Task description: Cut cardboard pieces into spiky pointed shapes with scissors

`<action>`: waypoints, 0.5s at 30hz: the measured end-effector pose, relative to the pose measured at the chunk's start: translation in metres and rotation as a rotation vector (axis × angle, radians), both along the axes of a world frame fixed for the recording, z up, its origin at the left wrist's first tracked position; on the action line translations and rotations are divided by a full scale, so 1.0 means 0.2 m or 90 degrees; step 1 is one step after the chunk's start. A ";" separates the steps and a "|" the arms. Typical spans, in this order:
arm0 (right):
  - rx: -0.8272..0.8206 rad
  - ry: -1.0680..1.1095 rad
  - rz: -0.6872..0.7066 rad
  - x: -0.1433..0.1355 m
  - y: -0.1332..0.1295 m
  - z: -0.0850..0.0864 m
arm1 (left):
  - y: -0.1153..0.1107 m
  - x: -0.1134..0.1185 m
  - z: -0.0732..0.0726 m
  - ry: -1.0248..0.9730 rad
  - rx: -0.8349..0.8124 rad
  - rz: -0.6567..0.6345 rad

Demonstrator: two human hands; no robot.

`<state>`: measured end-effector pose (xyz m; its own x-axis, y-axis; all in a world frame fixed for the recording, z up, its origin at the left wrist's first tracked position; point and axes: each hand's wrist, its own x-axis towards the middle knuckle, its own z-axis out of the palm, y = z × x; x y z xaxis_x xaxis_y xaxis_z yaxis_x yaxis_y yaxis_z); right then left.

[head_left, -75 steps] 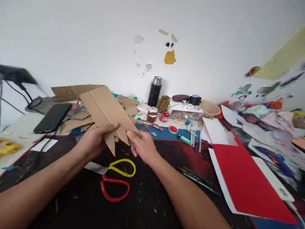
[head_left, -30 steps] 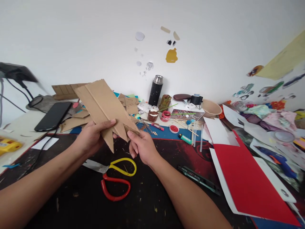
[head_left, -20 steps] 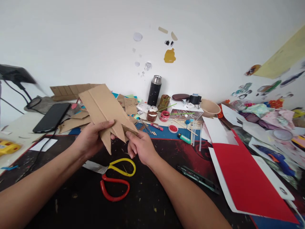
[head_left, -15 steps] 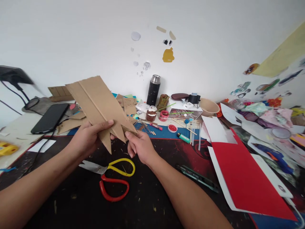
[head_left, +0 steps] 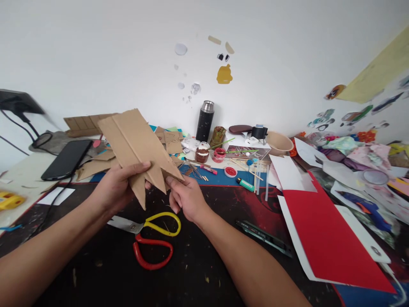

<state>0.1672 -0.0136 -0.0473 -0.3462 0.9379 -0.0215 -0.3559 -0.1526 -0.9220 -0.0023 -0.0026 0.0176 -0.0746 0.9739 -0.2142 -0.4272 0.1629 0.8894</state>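
Both hands hold one brown cardboard piece [head_left: 134,143] above the dark table. It is creased lengthwise and its near end is cut into pointed tips. My left hand [head_left: 116,187] grips the left side with the thumb on top. My right hand [head_left: 185,198] pinches the right pointed tip between thumb and fingers. Scissors [head_left: 150,238] with one yellow and one red handle lie on the table just below the hands.
A black phone [head_left: 67,158] and cardboard scraps [head_left: 96,166] lie at the left. A black flask [head_left: 204,121], paint pots [head_left: 219,155], sticks and a beige bowl [head_left: 279,143] crowd the back. A red sheet [head_left: 322,243] and a dark cutter [head_left: 265,238] lie right.
The cardboard has tilted and shifted slightly in my hands, dropping a little from half a second ago. Both grips stay the same.
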 end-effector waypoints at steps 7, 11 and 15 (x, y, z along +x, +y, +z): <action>-0.021 0.017 0.003 -0.02 -0.02 0.03 | -0.01 0.00 0.03 -0.074 -0.086 -0.044; -0.019 0.014 0.019 0.00 0.00 0.02 | 0.01 -0.02 0.01 -0.040 -0.072 -0.039; -0.006 -0.007 0.035 0.04 0.03 -0.01 | 0.02 -0.02 -0.02 0.009 -0.032 -0.019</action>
<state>0.1748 -0.0077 -0.0499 -0.3969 0.9172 -0.0348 -0.3369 -0.1808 -0.9240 -0.0058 0.0022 0.0144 -0.0493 0.9638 -0.2622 -0.4091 0.2200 0.8856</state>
